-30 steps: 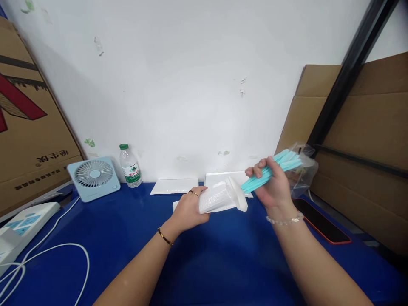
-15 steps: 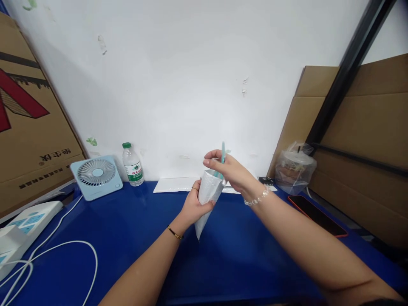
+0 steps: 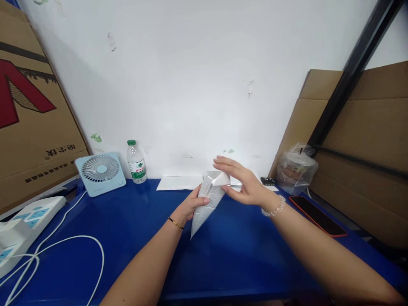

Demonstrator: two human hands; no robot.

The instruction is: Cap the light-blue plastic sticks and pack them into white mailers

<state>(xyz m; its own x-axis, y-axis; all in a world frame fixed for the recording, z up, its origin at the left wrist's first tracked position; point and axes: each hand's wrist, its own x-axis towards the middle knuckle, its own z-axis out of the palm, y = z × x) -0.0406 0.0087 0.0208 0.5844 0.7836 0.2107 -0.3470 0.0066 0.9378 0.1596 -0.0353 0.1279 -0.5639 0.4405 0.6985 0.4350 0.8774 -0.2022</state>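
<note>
My left hand (image 3: 193, 203) is closed around a white, shiny plastic mailer bag (image 3: 207, 208), its thumb lying across the front. The bag hangs tilted over the blue table, its mouth up and a pointed corner down to the left. Around the mouth is my right hand (image 3: 242, 180), its fingers stretched out above the opening and its thumb apart from them, close to the bag's right edge. Whether that thumb presses on the bag is hard to make out. What lies inside the bag is hidden.
White flat bags (image 3: 178, 182) lie along the wall behind my hands. To the left stand a water bottle (image 3: 137, 163), a blue fan (image 3: 101, 174) and a power strip (image 3: 44, 216) with white cables. A phone (image 3: 318, 216) and a bagged cup (image 3: 296, 168) are at the right.
The slim light-teal stick that my right hand held at the bag's mouth is out of sight now. My right hand has shifted right and its fingers have spread. My left hand still holds the bag.
</note>
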